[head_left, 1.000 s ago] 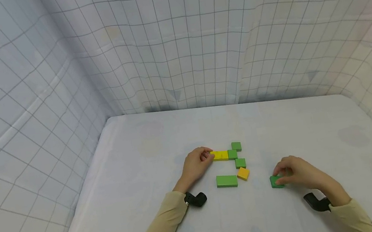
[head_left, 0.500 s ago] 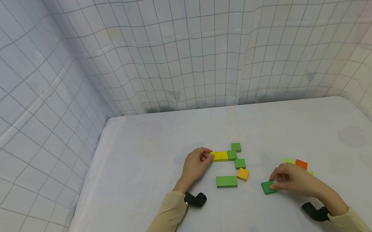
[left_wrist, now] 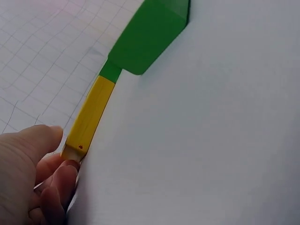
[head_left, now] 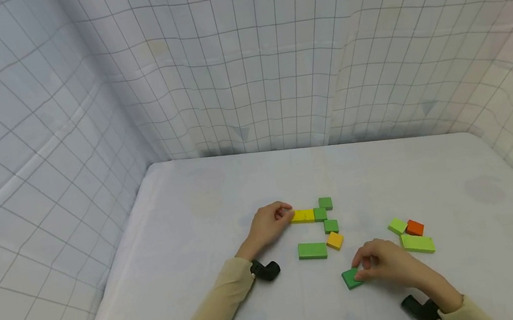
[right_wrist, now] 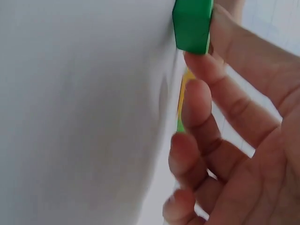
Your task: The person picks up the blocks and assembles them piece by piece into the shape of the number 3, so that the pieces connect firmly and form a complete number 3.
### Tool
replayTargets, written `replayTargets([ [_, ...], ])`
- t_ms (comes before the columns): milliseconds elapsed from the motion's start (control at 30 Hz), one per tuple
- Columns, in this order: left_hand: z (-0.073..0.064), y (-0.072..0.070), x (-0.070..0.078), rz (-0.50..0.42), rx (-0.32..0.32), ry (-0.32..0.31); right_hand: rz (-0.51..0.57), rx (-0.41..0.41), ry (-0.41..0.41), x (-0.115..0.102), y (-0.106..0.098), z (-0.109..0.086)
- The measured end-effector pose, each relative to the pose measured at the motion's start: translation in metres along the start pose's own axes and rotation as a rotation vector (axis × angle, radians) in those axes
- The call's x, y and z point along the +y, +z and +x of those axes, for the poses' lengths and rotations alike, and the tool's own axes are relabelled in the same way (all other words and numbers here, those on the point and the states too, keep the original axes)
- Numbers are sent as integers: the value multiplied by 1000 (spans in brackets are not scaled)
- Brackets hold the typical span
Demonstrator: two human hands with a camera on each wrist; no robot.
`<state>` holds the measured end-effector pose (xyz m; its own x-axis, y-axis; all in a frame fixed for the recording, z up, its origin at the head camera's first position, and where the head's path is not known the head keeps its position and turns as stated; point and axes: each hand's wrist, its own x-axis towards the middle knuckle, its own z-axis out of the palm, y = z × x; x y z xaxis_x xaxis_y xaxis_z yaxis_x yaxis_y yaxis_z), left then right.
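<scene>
My left hand (head_left: 267, 225) holds the left end of a yellow block (head_left: 303, 216) between thumb and fingers; in the left wrist view the yellow block (left_wrist: 91, 115) lies flat on the table. A small green block (head_left: 320, 215) touches its right end. Two more small green squares (head_left: 325, 203) (head_left: 331, 225) sit above and below that end. My right hand (head_left: 389, 264) pinches a dark green square block (head_left: 350, 279) by its right side, thumb and index finger on it. Up close, the dark green block (right_wrist: 193, 26) is partly cut off by the frame's top.
An orange square block (head_left: 335, 241) lies turned beside a longer green block (head_left: 312, 251), between the hands. Beyond my right hand are a small lime block (head_left: 397, 226), a red-orange block (head_left: 415, 228) and a long lime block (head_left: 417, 244). Grid-patterned curtains (head_left: 244, 74) surround the white table (head_left: 201, 189).
My right hand has moved left and nearer my body with the dark green block, uncovering the lime and red-orange blocks. The left hand stays nearly still at the yellow block.
</scene>
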<state>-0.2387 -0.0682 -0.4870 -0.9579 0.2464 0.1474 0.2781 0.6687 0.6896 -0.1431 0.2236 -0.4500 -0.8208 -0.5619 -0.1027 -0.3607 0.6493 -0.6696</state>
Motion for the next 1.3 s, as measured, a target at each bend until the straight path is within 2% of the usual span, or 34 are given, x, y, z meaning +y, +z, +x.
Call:
replayTargets([
  [133, 3, -4, 0, 26, -55, 13, -58, 35, 4, -17, 13, 5],
  [233, 5, -6, -1, 32, -73, 34, -121, 66, 36, -30, 20, 9],
  [367, 6, -7, -1, 43, -74, 33, -140, 37, 52, -44, 28, 17],
  [467, 5, -7, -2, 43, -68, 24, -132, 21, 30, -53, 34, 24],
  [767, 4, -1, -6, 34, -52, 44, -157, 49, -56, -67, 51, 32],
  [967, 2, 0, -5, 46, -32, 43, -268, 118, -136, -76, 55, 40],
  [1133, 1, 2, -5, 44, -18, 63, -365, 164, -144, -82, 56, 53],
  [1300, 2, 3, -4, 43, -17, 77, -408, 204, -153, -82, 56, 68],
])
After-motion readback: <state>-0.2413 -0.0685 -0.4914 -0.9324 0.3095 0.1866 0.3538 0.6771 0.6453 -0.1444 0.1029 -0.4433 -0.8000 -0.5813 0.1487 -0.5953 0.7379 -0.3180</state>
